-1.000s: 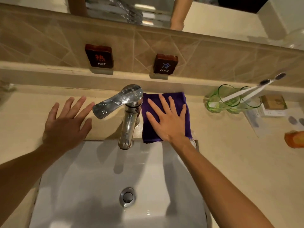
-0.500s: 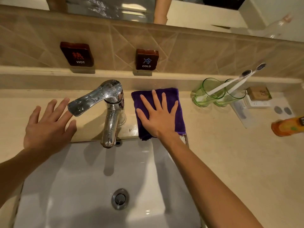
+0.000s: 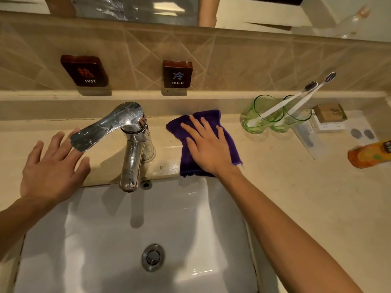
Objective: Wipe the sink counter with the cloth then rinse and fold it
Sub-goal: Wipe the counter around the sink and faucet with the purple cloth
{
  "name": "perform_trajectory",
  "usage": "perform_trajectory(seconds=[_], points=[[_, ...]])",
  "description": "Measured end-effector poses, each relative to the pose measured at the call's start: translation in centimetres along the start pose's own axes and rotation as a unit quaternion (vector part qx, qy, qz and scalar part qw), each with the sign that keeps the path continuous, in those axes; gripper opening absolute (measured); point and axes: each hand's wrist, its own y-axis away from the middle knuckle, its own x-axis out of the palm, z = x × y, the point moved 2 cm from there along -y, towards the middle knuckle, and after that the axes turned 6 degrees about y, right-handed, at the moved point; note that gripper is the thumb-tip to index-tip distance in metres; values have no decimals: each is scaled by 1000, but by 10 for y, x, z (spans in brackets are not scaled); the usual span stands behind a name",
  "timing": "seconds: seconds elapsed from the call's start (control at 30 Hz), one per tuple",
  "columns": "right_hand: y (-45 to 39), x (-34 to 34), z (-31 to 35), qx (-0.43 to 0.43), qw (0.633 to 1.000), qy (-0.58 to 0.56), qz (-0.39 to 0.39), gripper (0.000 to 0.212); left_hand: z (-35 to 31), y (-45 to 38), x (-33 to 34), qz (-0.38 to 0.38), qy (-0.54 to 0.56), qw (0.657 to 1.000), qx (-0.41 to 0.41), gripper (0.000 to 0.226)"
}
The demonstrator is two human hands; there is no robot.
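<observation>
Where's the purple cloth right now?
Purple cloth lies flat on the counter under the right hand, between the faucet and green glasses.

Warm, dim indoor light, fisheye view.
You get yellow overhead light; a bright fixture reflects in the mirror. Glare spots on the chrome faucet and wet sink basin. Soft shadows fall under the faucet and your arms. Straight ledges bow at the edges; the orange bottle at the right margin is smeared.
</observation>
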Motion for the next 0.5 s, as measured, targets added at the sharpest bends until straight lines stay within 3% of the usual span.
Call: perform_trajectory(seconds=[0.2, 0.5], points=[[24, -10, -59, -16, 999, 3, 36, 54, -2, -1, -1, 1, 27, 1000, -8, 58], [107, -8, -103, 29, 998, 25, 44, 55, 12, -7, 13, -9, 97, 995, -4, 57]])
